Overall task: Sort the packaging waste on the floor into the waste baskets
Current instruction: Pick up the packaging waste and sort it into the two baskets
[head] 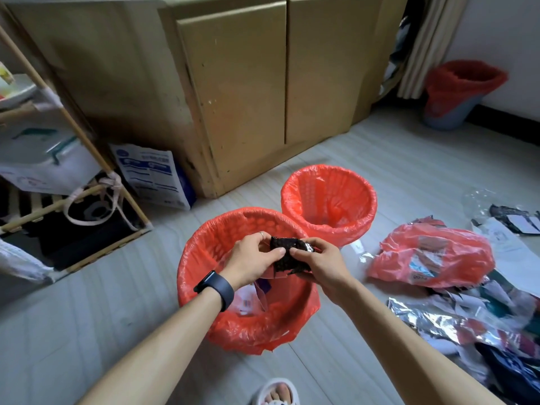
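Observation:
Two waste baskets lined with red plastic bags stand on the floor. Above the near basket (201, 258), both hands hold a black bubble-wrap piece (287, 254). My left hand (254, 258) pinches its left edge with thumb and fingers. My right hand (318, 263) grips its right side, where a bit of silver shows. Some paper and purple packaging lies inside the near basket. The far basket (330, 197) stands just behind and to the right, touching the near one. A pile of packaging waste (467, 314) lies on the floor at the right, with a red plastic bag (432, 258) on top.
A wooden cabinet (248, 92) stands behind the baskets. At the left is a bamboo rack (73, 200) with bags and a blue-and-white pack (152, 173) leaning beside it. A third red-lined bin (458, 92) stands in the far right corner. My sandalled foot (277, 393) is at the bottom edge.

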`<control>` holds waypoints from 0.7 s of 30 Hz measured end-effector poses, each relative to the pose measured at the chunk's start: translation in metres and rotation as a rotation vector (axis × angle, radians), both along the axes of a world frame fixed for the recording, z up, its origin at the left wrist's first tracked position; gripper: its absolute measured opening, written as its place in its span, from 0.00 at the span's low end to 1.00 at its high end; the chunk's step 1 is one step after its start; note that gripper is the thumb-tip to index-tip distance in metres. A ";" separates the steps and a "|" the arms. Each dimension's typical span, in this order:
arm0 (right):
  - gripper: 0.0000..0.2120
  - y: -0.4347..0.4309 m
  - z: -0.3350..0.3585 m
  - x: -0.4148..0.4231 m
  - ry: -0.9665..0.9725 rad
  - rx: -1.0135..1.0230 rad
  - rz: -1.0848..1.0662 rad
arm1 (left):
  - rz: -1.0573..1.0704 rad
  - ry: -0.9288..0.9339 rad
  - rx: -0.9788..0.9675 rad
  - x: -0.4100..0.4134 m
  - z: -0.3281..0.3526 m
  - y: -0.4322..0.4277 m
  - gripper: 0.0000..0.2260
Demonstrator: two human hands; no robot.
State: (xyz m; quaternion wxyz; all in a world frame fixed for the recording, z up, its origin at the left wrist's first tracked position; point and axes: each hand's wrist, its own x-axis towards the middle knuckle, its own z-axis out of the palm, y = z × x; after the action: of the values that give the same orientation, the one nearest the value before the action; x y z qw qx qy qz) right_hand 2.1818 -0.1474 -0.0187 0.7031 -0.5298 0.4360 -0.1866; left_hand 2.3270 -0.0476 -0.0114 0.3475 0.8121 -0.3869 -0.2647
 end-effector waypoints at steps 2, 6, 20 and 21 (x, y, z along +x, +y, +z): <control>0.06 -0.007 0.005 -0.004 0.027 -0.088 0.001 | 0.046 -0.057 -0.020 -0.002 0.005 -0.010 0.05; 0.11 -0.033 0.012 -0.022 0.081 -0.207 -0.091 | 0.201 -0.049 -0.126 -0.001 0.013 -0.045 0.05; 0.21 -0.118 -0.117 -0.158 0.866 -0.578 0.268 | -0.180 -0.577 0.343 -0.043 -0.040 -0.211 0.20; 0.23 -0.119 -0.134 -0.167 0.949 -0.563 0.366 | -0.211 -0.537 0.400 -0.046 -0.046 -0.215 0.23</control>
State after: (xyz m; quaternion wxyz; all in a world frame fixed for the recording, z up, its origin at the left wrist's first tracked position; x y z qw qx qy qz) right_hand 2.0152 -0.2664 -0.1523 0.2835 -0.7888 0.5382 0.0874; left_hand 2.2806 -0.2625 -0.0572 0.0381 0.8603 -0.4868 -0.1468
